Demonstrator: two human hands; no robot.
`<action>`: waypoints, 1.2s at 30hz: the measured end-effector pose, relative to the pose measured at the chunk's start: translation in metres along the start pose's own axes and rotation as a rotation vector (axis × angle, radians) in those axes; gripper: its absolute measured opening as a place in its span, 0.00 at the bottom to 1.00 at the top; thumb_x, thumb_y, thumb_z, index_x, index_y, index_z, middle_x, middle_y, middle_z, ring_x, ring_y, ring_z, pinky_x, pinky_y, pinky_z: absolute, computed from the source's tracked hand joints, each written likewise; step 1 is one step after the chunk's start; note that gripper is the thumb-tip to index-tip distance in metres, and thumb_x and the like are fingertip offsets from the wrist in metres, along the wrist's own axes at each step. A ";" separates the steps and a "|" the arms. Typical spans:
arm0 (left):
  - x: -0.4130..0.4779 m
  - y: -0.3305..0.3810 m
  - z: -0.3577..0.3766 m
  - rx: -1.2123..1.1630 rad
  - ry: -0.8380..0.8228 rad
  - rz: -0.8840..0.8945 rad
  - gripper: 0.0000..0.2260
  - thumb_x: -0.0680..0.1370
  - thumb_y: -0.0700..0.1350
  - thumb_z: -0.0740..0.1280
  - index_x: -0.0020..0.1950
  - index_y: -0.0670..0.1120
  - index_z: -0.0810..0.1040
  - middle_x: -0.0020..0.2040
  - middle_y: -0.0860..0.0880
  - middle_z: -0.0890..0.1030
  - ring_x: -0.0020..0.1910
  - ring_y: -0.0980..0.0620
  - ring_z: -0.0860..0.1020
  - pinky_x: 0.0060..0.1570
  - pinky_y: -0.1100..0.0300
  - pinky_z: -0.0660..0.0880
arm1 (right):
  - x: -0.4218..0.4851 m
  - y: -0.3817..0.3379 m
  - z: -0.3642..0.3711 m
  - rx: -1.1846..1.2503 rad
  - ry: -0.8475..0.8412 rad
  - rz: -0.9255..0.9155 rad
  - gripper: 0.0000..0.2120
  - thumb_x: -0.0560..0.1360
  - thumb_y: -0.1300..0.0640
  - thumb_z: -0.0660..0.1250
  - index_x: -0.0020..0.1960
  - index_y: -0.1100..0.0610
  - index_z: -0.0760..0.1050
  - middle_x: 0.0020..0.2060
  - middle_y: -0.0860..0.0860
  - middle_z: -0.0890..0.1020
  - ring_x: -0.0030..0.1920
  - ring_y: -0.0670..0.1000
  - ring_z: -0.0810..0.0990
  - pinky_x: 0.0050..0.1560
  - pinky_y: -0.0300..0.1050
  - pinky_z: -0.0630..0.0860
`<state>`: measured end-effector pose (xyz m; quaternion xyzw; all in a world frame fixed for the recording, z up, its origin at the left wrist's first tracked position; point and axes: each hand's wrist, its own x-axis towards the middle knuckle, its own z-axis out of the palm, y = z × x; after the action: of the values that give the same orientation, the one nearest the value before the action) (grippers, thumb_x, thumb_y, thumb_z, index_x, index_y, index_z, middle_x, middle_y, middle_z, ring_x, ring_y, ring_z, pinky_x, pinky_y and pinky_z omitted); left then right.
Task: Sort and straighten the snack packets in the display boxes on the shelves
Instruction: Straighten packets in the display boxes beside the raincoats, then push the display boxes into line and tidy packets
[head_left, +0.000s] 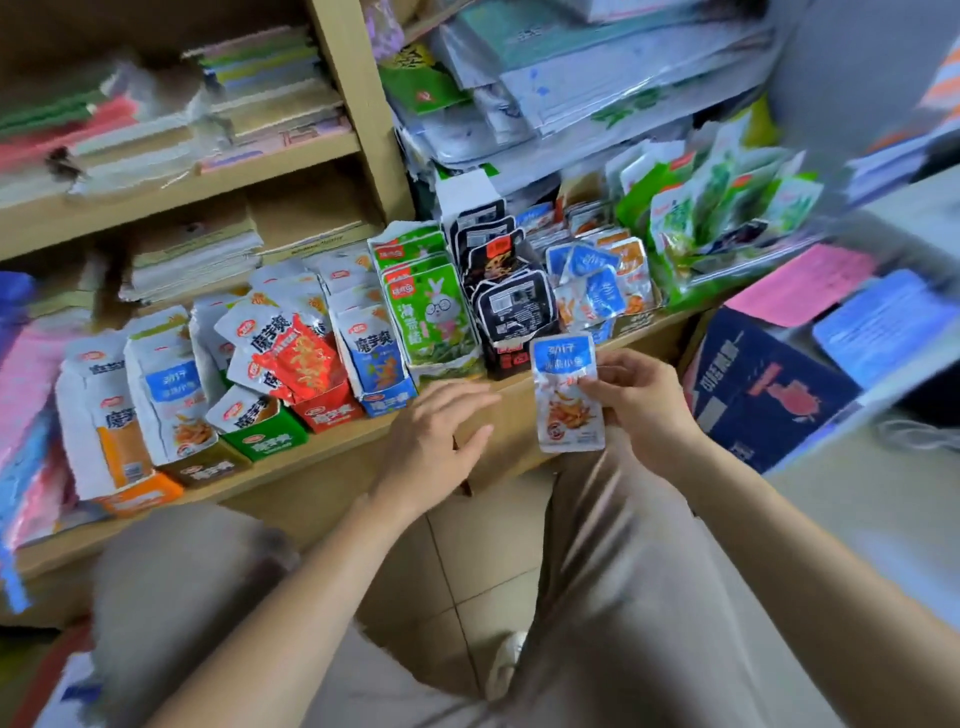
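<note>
My right hand (641, 402) pinches a blue-and-silver snack packet (566, 387) upright in front of the low shelf's edge. My left hand (441, 436) hovers beside it with fingers relaxed, holding nothing. Along the shelf stands a row of display boxes: an orange box (137, 496), a green box (270, 441), a red box (324, 410), a blue box (387, 400), a box of green rabbit packets (434, 312), a black-packet box (511, 306) and a box of loose blue packets (602, 286). Packets in several boxes lean crookedly.
Green packets (727, 218) pile at the shelf's right end. A dark blue carton (753, 395) holding pink and blue paper stands on the right. Stacked notebooks (197, 254) fill the shelves above. My knees and the tiled floor (467, 545) are below.
</note>
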<state>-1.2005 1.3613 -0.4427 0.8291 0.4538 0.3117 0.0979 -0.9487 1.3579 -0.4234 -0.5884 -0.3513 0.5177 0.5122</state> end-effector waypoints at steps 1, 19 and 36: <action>0.009 -0.002 0.005 0.046 0.000 0.008 0.16 0.77 0.44 0.73 0.64 0.49 0.82 0.64 0.53 0.81 0.65 0.52 0.76 0.68 0.50 0.72 | 0.004 -0.001 -0.007 -0.043 0.051 -0.022 0.06 0.74 0.67 0.73 0.50 0.63 0.80 0.47 0.59 0.86 0.44 0.52 0.87 0.45 0.53 0.84; 0.077 -0.008 0.059 0.533 -0.201 -0.066 0.37 0.76 0.55 0.68 0.82 0.52 0.57 0.81 0.48 0.59 0.79 0.45 0.58 0.75 0.43 0.62 | 0.122 -0.027 -0.028 -0.454 0.395 -0.473 0.06 0.74 0.61 0.74 0.43 0.57 0.77 0.38 0.51 0.83 0.38 0.51 0.83 0.37 0.47 0.78; 0.076 -0.014 0.056 0.425 -0.237 -0.065 0.37 0.76 0.51 0.69 0.82 0.55 0.55 0.82 0.51 0.55 0.81 0.48 0.53 0.76 0.47 0.58 | 0.113 0.033 -0.021 -1.374 -0.054 -0.662 0.34 0.79 0.30 0.46 0.76 0.48 0.67 0.81 0.51 0.53 0.80 0.58 0.51 0.77 0.60 0.55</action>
<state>-1.1463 1.4374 -0.4599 0.8468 0.5209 0.1063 -0.0161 -0.9080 1.4519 -0.4844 -0.6261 -0.7649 0.0165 0.1506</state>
